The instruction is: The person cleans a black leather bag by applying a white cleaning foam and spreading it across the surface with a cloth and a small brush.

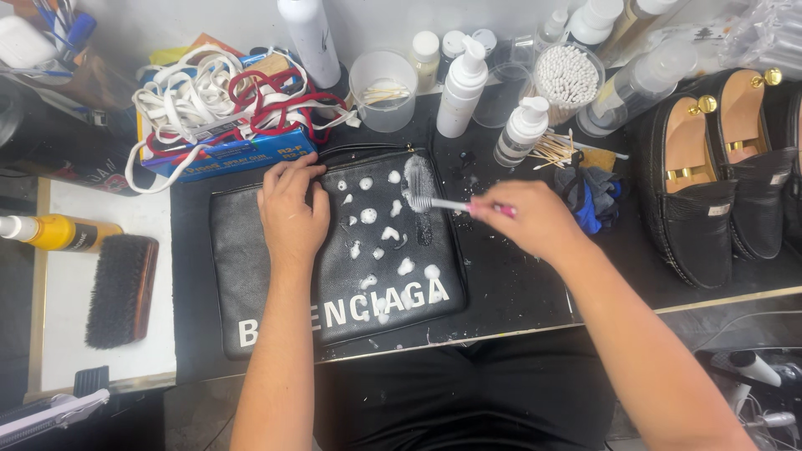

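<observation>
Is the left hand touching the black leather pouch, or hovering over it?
Touching. The head view shows the left hand pressed flat on the black pouch, with fingers spread across its upper edge and no gap beneath the palm.

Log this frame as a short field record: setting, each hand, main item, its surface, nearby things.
setting: black worktop seen from above
left hand: left hand pressed flat on the pouch, holding nothing
right hand: right hand grips a small brush, bristles on the pouch's upper right
main item: flat black leather pouch with white lettering
surface: foam dabs spread across the pouch
nearby: pump bottles, cotton swabs, black loafers, big brush, laces
</observation>
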